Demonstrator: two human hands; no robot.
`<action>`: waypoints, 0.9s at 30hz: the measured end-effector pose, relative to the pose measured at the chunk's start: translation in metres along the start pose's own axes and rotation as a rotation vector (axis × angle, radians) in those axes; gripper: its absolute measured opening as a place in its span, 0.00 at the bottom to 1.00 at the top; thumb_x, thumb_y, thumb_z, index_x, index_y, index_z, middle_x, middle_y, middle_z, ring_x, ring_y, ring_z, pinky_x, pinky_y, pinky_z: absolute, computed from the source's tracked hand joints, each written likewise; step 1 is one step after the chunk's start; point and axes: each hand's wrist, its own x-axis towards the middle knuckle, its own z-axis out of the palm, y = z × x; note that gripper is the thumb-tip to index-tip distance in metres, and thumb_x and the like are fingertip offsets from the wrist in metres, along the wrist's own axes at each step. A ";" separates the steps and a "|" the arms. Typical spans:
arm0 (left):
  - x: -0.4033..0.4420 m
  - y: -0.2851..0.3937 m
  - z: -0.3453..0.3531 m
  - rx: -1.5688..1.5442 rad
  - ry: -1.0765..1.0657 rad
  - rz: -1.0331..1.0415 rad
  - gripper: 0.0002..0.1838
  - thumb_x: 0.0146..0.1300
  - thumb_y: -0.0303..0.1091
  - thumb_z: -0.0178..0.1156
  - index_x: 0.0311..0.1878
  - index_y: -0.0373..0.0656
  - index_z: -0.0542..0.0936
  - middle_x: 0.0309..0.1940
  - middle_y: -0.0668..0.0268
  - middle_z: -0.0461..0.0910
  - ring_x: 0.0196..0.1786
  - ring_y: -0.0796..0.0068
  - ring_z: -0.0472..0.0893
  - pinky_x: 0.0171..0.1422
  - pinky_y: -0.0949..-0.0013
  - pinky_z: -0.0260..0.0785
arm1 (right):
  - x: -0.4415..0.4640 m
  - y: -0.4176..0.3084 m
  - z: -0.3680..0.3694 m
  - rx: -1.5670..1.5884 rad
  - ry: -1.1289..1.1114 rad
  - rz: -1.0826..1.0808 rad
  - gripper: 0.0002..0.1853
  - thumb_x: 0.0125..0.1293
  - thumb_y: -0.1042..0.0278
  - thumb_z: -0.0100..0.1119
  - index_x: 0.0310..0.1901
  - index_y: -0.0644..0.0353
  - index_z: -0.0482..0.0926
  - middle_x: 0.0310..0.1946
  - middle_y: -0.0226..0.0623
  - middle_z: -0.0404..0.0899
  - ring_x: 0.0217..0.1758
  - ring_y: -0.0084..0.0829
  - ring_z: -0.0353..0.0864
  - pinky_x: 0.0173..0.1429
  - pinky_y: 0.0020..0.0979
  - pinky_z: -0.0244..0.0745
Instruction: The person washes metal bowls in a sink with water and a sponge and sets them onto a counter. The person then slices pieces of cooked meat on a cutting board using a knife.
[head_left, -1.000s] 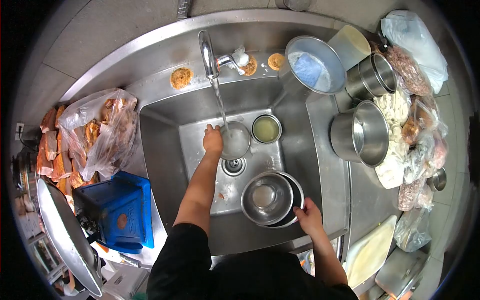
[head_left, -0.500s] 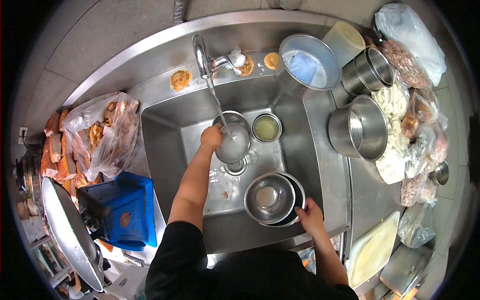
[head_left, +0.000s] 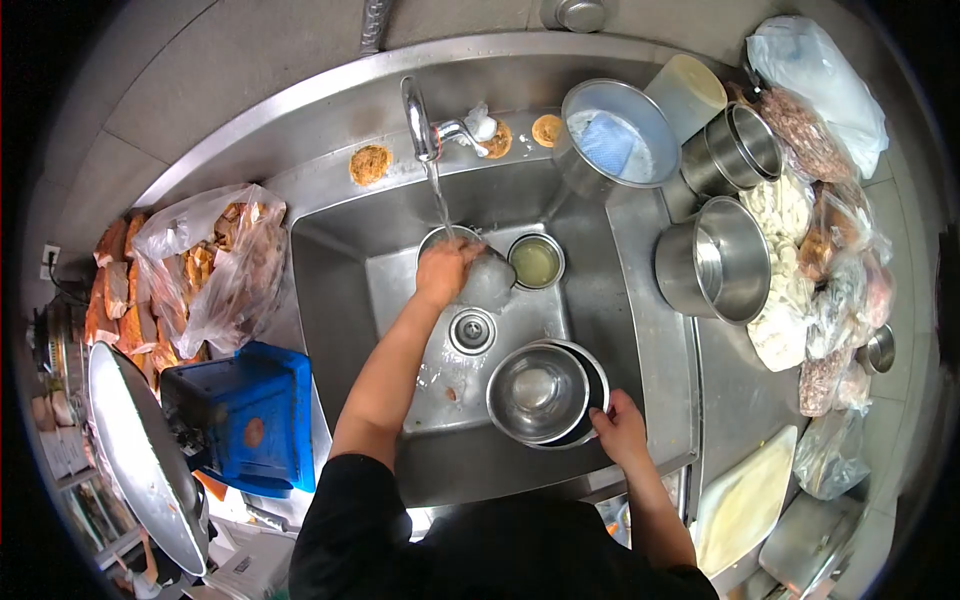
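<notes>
The rinsing looked under way, not finished: water ran down by my left hand at upper centre, where a bowl lay against its right side, my grip too blurred to tell. Right of centre, a small container held yellowish liquid; below, my right hand pinched the outer bowl's rim.
</notes>
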 end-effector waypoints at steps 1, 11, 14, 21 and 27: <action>-0.011 0.005 -0.010 -0.015 0.109 0.095 0.21 0.61 0.31 0.62 0.58 0.63 0.84 0.51 0.69 0.84 0.47 0.59 0.81 0.52 0.54 0.72 | 0.003 0.000 0.000 0.008 0.007 0.000 0.10 0.59 0.69 0.65 0.33 0.64 0.74 0.30 0.46 0.76 0.33 0.47 0.78 0.36 0.41 0.71; -0.078 0.043 -0.051 -0.126 0.390 0.272 0.29 0.56 0.24 0.65 0.62 0.58 0.82 0.66 0.62 0.76 0.70 0.53 0.72 0.75 0.54 0.63 | 0.045 -0.054 0.015 -0.133 0.015 -0.513 0.07 0.60 0.75 0.60 0.39 0.62 0.74 0.42 0.46 0.80 0.46 0.53 0.81 0.46 0.48 0.77; -0.095 0.049 -0.043 -0.469 0.293 0.084 0.23 0.69 0.28 0.58 0.65 0.60 0.81 0.68 0.60 0.75 0.68 0.58 0.75 0.70 0.65 0.69 | 0.056 -0.062 0.020 -0.138 -0.051 -0.478 0.07 0.61 0.76 0.61 0.39 0.61 0.74 0.41 0.44 0.80 0.45 0.52 0.81 0.45 0.46 0.77; -0.138 0.031 0.024 -1.429 -0.191 -0.345 0.22 0.72 0.27 0.60 0.68 0.42 0.76 0.58 0.67 0.81 0.59 0.75 0.78 0.67 0.69 0.70 | 0.064 -0.042 0.054 0.066 0.107 -0.279 0.12 0.65 0.64 0.64 0.38 0.63 0.73 0.33 0.48 0.80 0.36 0.46 0.82 0.41 0.41 0.75; -0.129 0.020 0.039 -1.452 -0.527 -0.602 0.47 0.70 0.77 0.30 0.68 0.45 0.75 0.60 0.58 0.80 0.58 0.66 0.81 0.61 0.59 0.75 | 0.055 0.003 0.054 -0.053 -0.074 -0.052 0.14 0.66 0.61 0.60 0.39 0.65 0.73 0.31 0.53 0.79 0.37 0.52 0.83 0.41 0.46 0.74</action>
